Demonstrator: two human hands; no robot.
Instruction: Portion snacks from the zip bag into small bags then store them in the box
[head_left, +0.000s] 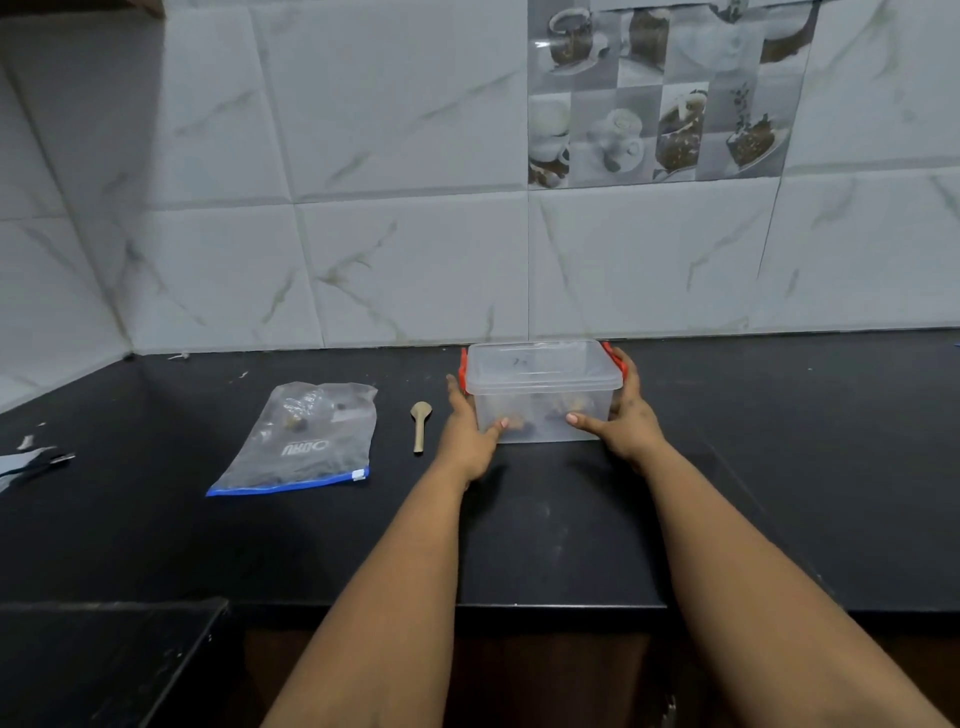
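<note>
Both hands hold the clear rectangular plastic box with orange-red side clips, which stands on the black stone counter near the far tiled wall: the left hand lies flat along its left wall with the thumb across the near face, and the right hand clasps the right wall the same way, fingers reaching up by the right clip. The lid looks seated, yet whether either clip is latched cannot be told, so if the box is lifted or slid by its walls alone, the lid could spring loose and let the contents out. The smooth walls give the palms little purchase, and a squeeze could bow them. To the left, well apart from the box, the flat clear zip bag with a blue seal strip lies with its seal toward the near side; whether that seal is closed is unclear, and only a few dark bits show inside. A small tan spoon lies between bag and box, just beside the left hand, where a careless wrist could knock it. Brownish shapes show dimly through the box, probably filled small bags, though they are too blurred to count. A pale object at the far left edge is cut off.
</note>
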